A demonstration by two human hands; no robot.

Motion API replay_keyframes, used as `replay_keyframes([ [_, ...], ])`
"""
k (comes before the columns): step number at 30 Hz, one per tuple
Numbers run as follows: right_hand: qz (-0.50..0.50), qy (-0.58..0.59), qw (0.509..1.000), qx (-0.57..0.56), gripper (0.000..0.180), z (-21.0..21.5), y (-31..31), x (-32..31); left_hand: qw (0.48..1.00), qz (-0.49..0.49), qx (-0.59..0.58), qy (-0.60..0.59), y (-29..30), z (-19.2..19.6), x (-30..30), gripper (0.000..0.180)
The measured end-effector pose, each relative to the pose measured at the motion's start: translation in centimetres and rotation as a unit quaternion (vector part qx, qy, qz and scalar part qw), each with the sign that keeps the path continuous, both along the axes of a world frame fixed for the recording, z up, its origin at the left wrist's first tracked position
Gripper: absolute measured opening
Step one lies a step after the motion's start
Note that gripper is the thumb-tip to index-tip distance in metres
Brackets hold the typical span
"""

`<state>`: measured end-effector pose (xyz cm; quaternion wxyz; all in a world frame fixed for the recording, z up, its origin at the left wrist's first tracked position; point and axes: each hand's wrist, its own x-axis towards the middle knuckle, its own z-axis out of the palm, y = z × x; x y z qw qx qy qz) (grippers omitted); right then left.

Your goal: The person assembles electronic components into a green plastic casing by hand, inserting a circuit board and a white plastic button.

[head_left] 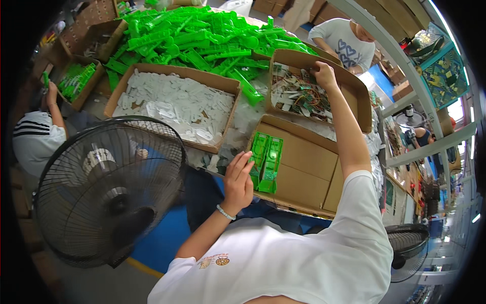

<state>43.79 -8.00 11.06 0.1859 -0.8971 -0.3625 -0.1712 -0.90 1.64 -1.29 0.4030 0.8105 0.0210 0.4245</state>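
Note:
My left hand (pixel 238 178) lies with its fingers stretched out against the left edge of a shallow cardboard box (pixel 309 172), beside two long bright green plastic housings (pixel 267 162). These housings lie side by side at the box's left end, and small green circuit boards show in them. My right hand (pixel 325 76) reaches over the far cardboard box (pixel 357 104), its fingers bent together above a jumble of circuit boards with wires (pixel 298 91). Whatever its fingertips hold is too small or hidden to make out.
A cardboard box of white plastic pieces (pixel 174 104) stands left of centre. Behind it rises a heap of green plastic housings (pixel 197 40). A black fan (pixel 111 192) stands close on my left, another fan (pixel 407 248) at right. Co-workers sit at far right (pixel 347 45) and left (pixel 35 134).

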Motion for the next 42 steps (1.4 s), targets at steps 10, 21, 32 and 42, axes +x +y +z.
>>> replay_keyframes([
  [10,0.103,0.070,0.874,0.469,0.020,5.7,0.5,-3.3,1.000,-0.008,0.004,0.006,-0.1,-0.2,-0.1,0.030],
  [21,0.033,-0.024,0.971,0.235,0.025,13.2,-5.9,-10.6,0.990,0.039,0.106,0.083,-1.2,2.0,-0.8,0.028],
  [32,-0.019,-0.096,0.897,0.431,0.014,8.8,-13.1,-19.3,0.990,-0.065,0.126,-0.006,-2.7,7.3,1.2,0.024],
  [42,0.017,0.153,0.889,0.431,0.014,3.4,-14.7,-28.2,0.941,-0.254,-0.218,0.044,-4.7,10.1,3.2,0.027],
])
